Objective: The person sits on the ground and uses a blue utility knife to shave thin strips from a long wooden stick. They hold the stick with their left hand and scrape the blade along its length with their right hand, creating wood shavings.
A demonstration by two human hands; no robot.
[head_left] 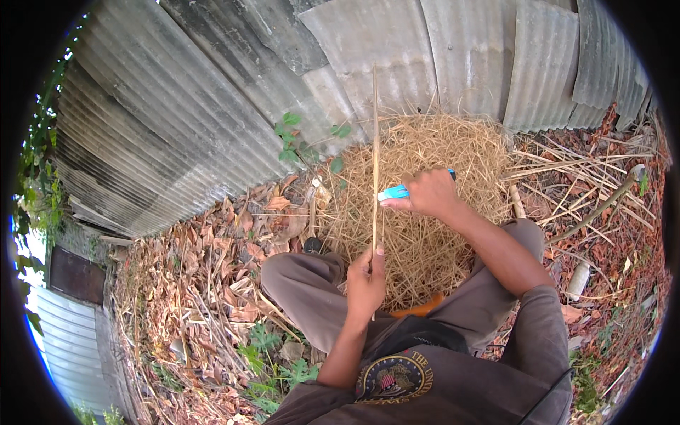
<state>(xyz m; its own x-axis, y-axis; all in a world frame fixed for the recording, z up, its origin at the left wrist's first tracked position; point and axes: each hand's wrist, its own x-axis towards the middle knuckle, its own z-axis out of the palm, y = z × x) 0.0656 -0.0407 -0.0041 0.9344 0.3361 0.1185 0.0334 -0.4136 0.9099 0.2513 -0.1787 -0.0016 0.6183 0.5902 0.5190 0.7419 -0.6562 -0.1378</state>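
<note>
Left hand has its fingers clamped on the lower end of a thin bamboo stick, which runs straight up and away. Right hand, fingers wrapped around a blue-handled knife, meets the stick midway above the straw pile.
</note>
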